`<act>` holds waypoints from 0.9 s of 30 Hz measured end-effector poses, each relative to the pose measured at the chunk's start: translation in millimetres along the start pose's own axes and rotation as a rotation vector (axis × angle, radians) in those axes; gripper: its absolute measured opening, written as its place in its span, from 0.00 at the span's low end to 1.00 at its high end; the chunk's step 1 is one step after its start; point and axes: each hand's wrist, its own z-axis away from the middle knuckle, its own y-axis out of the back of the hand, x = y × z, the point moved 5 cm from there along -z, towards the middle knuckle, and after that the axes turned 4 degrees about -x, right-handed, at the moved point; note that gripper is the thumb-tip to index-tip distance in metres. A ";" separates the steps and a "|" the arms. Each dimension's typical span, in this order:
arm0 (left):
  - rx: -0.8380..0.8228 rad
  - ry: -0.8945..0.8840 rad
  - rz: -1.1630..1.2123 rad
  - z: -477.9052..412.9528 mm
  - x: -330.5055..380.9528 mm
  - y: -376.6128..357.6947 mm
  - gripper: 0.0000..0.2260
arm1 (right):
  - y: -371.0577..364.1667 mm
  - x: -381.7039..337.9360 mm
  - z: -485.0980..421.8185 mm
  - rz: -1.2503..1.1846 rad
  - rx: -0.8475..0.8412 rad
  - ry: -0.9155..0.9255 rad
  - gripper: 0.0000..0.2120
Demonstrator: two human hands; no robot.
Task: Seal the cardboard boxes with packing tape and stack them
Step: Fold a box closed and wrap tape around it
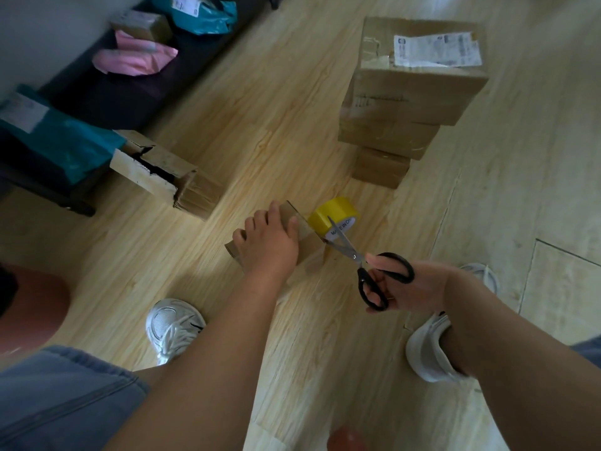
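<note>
A small cardboard box [309, 247] lies on the wooden floor at the centre. My left hand [271, 240] presses down on its top with spread fingers. Just right of the box stands a yellow roll of packing tape [328, 213], with a strip of tape running from it onto the box. My right hand [409, 284] grips black-handled scissors [354, 255]. Their open blades point at the tape strip between box and roll. A stack of three sealed boxes [409, 96] stands behind, the top one bearing a white label.
An open, torn cardboard box [169, 174] lies on the floor to the left. A dark bench [107, 92] along the wall holds teal and pink mailer bags and another box. My white sneakers [172, 327] flank the work spot.
</note>
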 end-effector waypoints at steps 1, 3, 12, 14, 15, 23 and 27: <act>0.005 -0.001 0.009 -0.3 -0.3 0.3 0.25 | 0.4 0.4 -2.2 0.006 0.009 -0.010 0.29; -0.002 0.007 0.061 -0.7 -1.2 1.1 0.24 | 1.2 0.1 -9.2 -0.002 0.036 -0.013 0.29; -0.271 0.189 0.657 -16.8 -24.2 11.4 0.18 | -2.1 -24.7 -41.1 0.133 0.146 -0.063 0.24; -0.395 0.199 0.714 -27.6 -23.3 14.6 0.18 | 2.7 -28.2 -41.3 0.156 0.139 -0.080 0.24; -0.451 0.188 0.691 -32.3 -21.5 16.7 0.18 | 4.4 -29.0 -39.6 0.161 0.134 -0.079 0.23; -0.608 0.028 0.588 -78.7 24.6 15.9 0.18 | 10.7 -31.1 -43.0 0.202 0.083 -0.065 0.24; -0.708 -0.008 0.346 -92.7 37.8 -0.8 0.26 | 14.7 -32.5 -46.0 0.192 0.089 -0.058 0.22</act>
